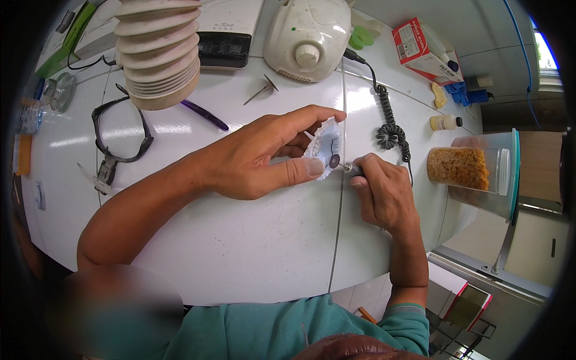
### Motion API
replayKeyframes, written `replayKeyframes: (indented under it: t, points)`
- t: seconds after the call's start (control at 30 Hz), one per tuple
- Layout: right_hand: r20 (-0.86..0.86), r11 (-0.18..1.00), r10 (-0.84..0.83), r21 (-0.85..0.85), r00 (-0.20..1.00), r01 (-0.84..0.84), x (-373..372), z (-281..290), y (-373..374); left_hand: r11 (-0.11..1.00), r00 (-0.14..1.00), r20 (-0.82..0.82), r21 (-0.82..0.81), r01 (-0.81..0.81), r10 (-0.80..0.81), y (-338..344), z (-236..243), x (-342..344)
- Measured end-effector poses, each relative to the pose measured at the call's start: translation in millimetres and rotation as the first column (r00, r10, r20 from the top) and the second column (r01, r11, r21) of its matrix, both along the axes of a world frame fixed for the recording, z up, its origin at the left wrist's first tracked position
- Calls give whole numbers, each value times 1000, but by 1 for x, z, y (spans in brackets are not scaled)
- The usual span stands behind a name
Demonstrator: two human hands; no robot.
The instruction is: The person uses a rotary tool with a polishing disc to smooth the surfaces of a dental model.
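Note:
My left hand (pixel 252 162) grips a pale blue dental cast (pixel 325 141) with a row of teeth along its edge, thumb on the near side and fingers curled around the back. My right hand (pixel 387 192) is closed on a rotary handpiece (pixel 355 170), whose small dark disc (pixel 335 161) is at the cast's inner surface; whether it touches cannot be told. A coiled black cord (pixel 387 135) lies just beyond my right hand, linked to a cream control box (pixel 306 36) with a knob.
White hose (pixel 156 54) overhead; headgear (pixel 123 153), purple tool (pixel 204 114), mounted disc (pixel 264 90) on the bench (pixel 252 252). Bottles (pixel 60 90) and a brush (pixel 23 156) at left. Red-white box (pixel 420 51), small bottle (pixel 445 122), granule-filled containers (pixel 457 168) at right.

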State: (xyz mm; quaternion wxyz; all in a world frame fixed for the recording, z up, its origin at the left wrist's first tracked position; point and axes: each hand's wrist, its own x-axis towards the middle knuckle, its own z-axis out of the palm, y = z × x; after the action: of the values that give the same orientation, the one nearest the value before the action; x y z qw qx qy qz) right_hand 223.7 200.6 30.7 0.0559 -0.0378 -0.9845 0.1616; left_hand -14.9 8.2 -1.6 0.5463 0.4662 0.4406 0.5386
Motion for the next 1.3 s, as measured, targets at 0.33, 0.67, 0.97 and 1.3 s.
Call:
replayKeyframes:
  t: [0.33, 0.67, 0.97, 1.3]
  points:
    - [1, 1000, -1, -4, 1000, 1, 0, 0, 0, 1000, 1000, -16, -1, 9, -9, 0, 0, -1]
    - [-37, 999, 28, -37, 999, -29, 0, 0, 1, 999, 990, -136, -22, -36, 33, 1, 5, -2]
    - [-54, 999, 46, -24, 997, -47, -1, -2, -2, 1000, 968, -248, -5, -22, 20, 5, 8, -4]
    - [-51, 998, 60, -16, 997, -61, -3, -3, -3, 999, 955, -296, -14, -34, 29, 5, 6, -2]
